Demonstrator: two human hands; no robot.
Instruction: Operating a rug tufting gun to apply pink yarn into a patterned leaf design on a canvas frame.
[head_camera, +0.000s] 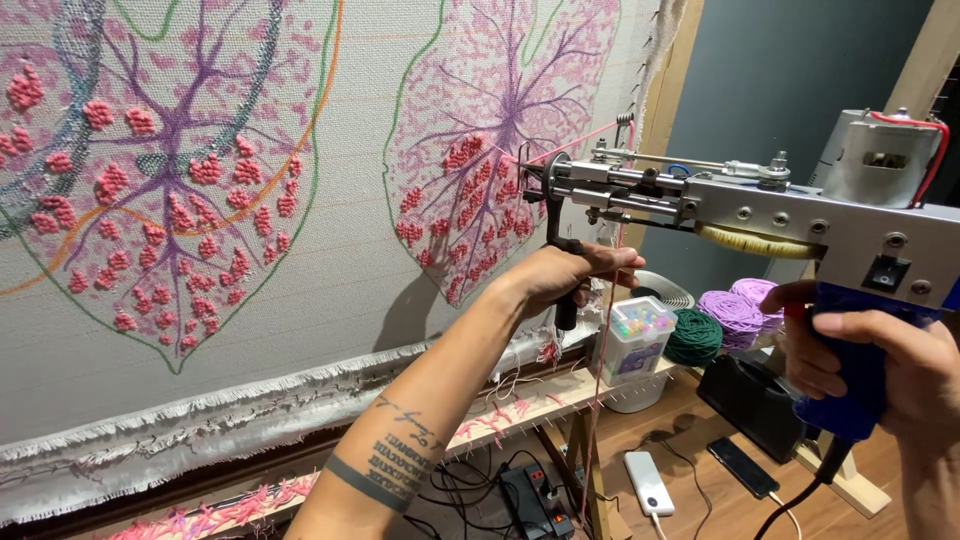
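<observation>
Tufting gun (760, 215) sits at right of frame, its needle end against the stretched cloth (330, 300) at the edge of the pink leaf pattern (490, 150) at centre top. My left hand (570, 275) is wrapped around the black front handle, my right hand (880, 365) around the blue rear grip (both closed tight). Pink yarn (575, 145) feeds into the needle end.
</observation>
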